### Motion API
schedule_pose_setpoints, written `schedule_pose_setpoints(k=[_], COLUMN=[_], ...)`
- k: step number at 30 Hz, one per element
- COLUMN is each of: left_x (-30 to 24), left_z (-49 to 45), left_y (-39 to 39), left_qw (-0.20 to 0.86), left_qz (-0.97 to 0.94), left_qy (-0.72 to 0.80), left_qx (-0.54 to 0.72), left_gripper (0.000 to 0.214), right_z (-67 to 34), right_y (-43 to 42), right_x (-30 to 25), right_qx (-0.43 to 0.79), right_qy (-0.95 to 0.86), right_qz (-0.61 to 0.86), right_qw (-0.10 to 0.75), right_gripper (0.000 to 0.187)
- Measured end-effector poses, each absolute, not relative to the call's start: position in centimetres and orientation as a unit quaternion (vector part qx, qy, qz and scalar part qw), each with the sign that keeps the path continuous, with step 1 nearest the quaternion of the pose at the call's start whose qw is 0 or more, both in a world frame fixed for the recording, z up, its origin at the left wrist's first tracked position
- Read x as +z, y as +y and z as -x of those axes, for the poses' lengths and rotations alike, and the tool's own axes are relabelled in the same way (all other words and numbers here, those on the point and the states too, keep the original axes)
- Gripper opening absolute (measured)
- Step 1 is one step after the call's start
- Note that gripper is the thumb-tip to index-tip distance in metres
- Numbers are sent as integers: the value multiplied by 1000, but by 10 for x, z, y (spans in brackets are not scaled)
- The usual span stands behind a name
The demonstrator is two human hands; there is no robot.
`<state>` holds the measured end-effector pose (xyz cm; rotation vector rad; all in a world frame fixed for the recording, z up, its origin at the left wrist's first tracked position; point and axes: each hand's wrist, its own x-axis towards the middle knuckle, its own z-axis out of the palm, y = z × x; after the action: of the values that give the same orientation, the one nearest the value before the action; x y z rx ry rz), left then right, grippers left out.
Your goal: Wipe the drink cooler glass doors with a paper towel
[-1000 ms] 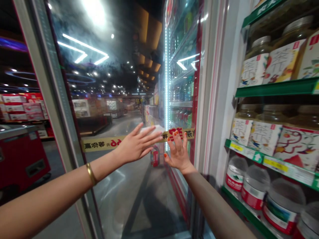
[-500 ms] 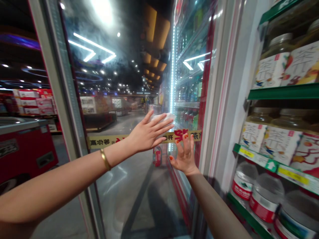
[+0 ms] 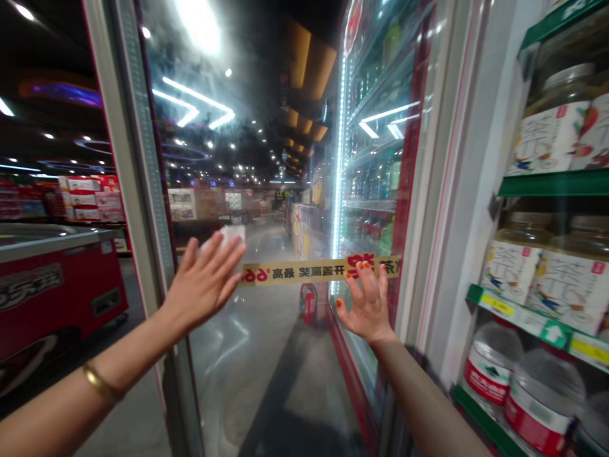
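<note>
My left hand (image 3: 204,277), with a gold bangle on its wrist, lies with stretched fingers over a white wipe (image 3: 233,238) against the glass door (image 3: 266,355). Only the wipe's edge shows past the fingers; the rest is hidden under the hand. Across the pane runs a yellow tape strip (image 3: 309,271) with mirrored lettering. At the strip's right end is my right hand (image 3: 368,301), orange-nailed, its fingers apart and slightly bent at the glass. It holds nothing that I can see.
Shelves at the right carry labelled jars (image 3: 547,139) and large water bottles (image 3: 492,362). A grey door frame (image 3: 130,190) borders the glass at left. Beyond it stands a red chest freezer (image 3: 61,285). A lit drinks cooler (image 3: 371,158) appears through or in the glass.
My left hand has swept left across the glass with the wipe, uncovering more of the tape strip. My right hand keeps its place on the strip; the whole view has shifted slightly.
</note>
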<state>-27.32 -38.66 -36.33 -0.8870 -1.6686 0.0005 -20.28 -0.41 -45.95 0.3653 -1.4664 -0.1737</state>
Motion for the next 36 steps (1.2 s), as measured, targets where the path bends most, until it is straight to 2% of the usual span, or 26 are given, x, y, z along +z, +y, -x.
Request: schedule_pose_setpoints(k=[3, 5, 8, 11, 13, 15, 18, 21, 26, 30, 32, 36], left_x=[-336, -342, -385, -436, -460, -472, -479, -483, -487, -485, -483, -477], left_z=[277, 273, 260, 249, 246, 248, 253, 257, 253, 243, 237, 235], left_y=[-372, -343, -310, -309, -318, -324, -324, -326, -336, -340, -345, -367], left_qw=[608, 619, 587, 571, 580, 575, 552, 536, 488, 451, 444, 503], left_qz=[293, 291, 394, 421, 382, 342, 319, 343, 375, 370, 368, 389], left_qy=[-735, -726, -707, -705, -719, -735, -729, -703, -707, -694, -684, -694], left_qx=[-72, -61, 13, 8, -37, -114, -250, -318, -347, -422, -447, -338], left_gripper=[76, 79, 78, 75, 76, 76, 75, 75, 74, 74, 75, 77], right_z=[201, 200, 196, 188, 186, 188, 201, 215, 224, 229, 234, 233], right_y=[-4, -2, -4, -26, -56, -94, -142, -162, -162, -182, -200, -214], right_x=[-459, -458, -458, -461, -464, -467, -470, -475, -489, -487, -479, -459], right_qx=[-79, -80, -75, -40, -33, -56, -68, -43, -111, -106, -106, -114], right_qy=[-676, -692, -718, -737, -752, -769, -782, -796, -793, -785, -771, -770], right_qz=[-144, -132, -116, -87, -93, -172, -319, -349, -278, -221, -233, -244], right_qw=[719, 705, 682, 669, 651, 613, 531, 493, 530, 570, 583, 578], right_gripper=[90, 87, 81, 82, 87, 91, 86, 77, 67, 76, 74, 74])
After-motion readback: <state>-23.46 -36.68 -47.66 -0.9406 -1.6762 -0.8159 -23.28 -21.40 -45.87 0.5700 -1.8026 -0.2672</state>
